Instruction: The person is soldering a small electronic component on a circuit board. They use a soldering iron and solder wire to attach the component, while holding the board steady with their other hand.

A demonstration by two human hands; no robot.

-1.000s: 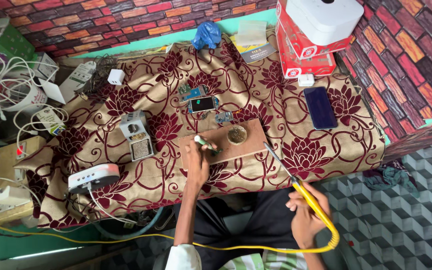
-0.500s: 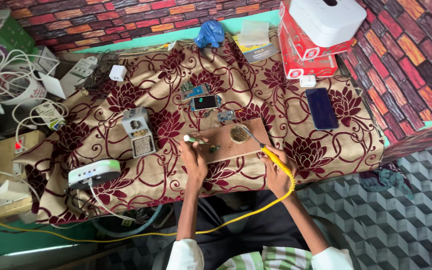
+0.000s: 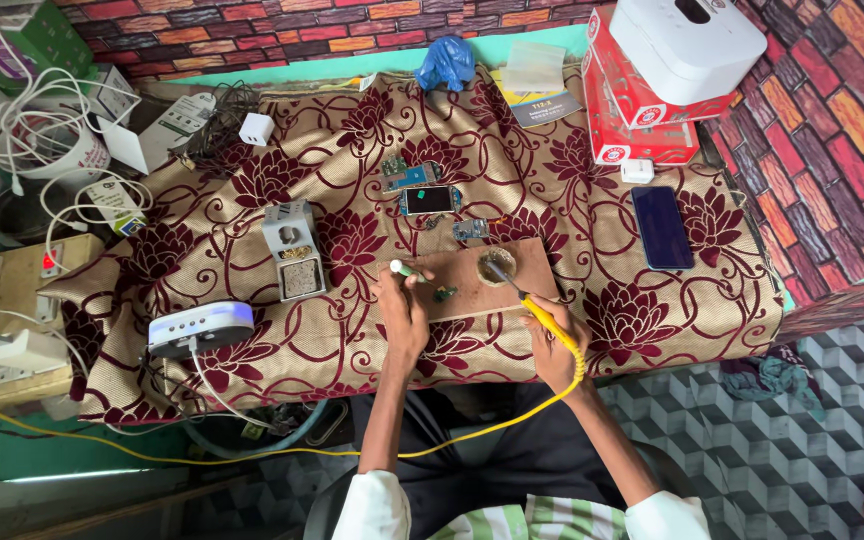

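Since before, the right hand brought its gripped yellow soldering iron to the round tin at centre; the left hand pinches a small tool. Red boxes sit upper right.

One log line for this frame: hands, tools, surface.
left hand: holds white-tipped tool | right hand: holds yellow soldering iron, tip at round tin | wooden board on floral cloth

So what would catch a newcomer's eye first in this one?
The maroon floral cloth covering the table, then the yellow soldering iron in the right hand, its tip at a small round tin on a brown board. The left hand holds a thin white-tipped tool at the board's left end.
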